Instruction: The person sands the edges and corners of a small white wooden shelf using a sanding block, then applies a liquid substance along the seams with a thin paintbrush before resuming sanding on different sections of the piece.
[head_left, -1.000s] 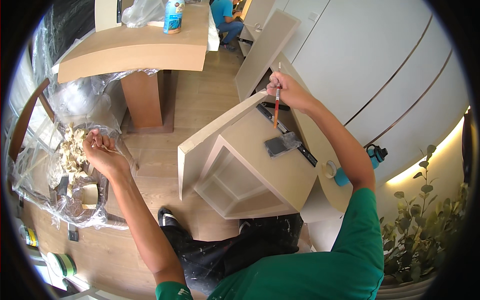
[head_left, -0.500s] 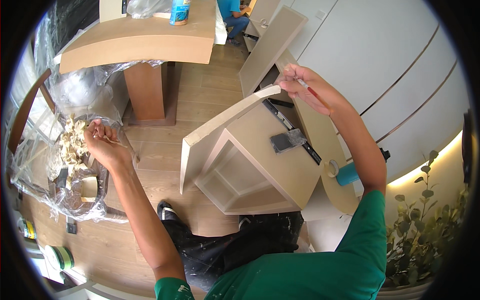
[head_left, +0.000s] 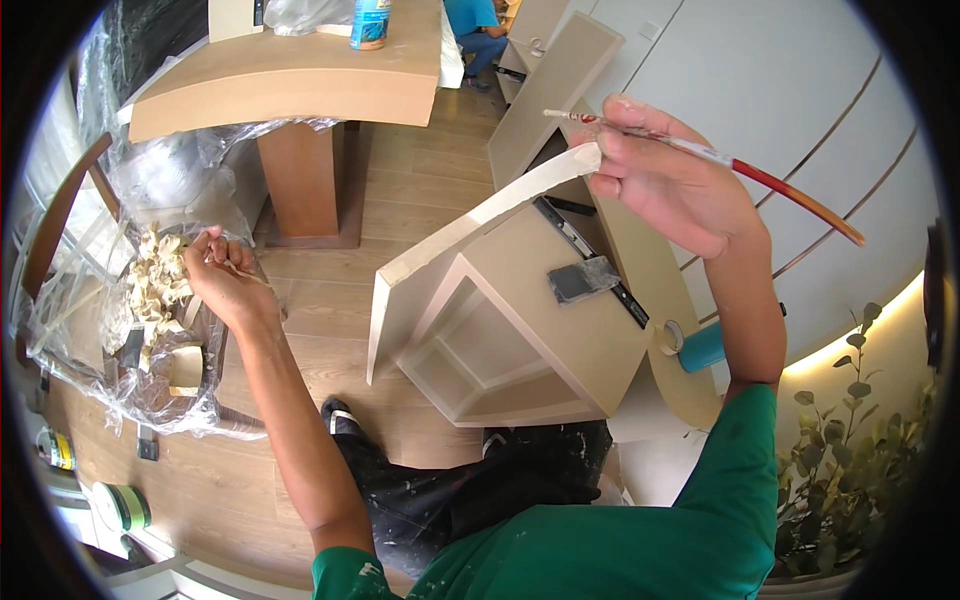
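Observation:
My right hand (head_left: 665, 175) holds a thin paintbrush (head_left: 785, 185) with a red handle. Its slim tip points left, past the upper corner of a cream door panel (head_left: 480, 215), and my fingers are at that corner. The panel stands tilted against an open-fronted beige cabinet (head_left: 560, 330). At the left my left hand (head_left: 232, 285) is closed, fingers curled, and a thin pale strip (head_left: 250, 274) sticks out of it. Beside that hand a heap of crumpled masking tape (head_left: 158, 280) lies on a chair (head_left: 225, 425) wrapped in clear plastic.
On the cabinet lie a black spirit level (head_left: 628, 303) and a dark sanding block (head_left: 580, 281). A tape roll (head_left: 667, 338) and a blue bottle (head_left: 703, 347) are at its right. A curved table (head_left: 290, 90) stands ahead; a person in blue (head_left: 475, 30) sits beyond. Leafy stems (head_left: 845, 450) are at right.
My right hand has turned and shifted right along the panel corner, bringing the paintbrush out lengthwise, tip left and handle right. My left hand stays closed beside the tape heap. The whole view has shifted slightly.

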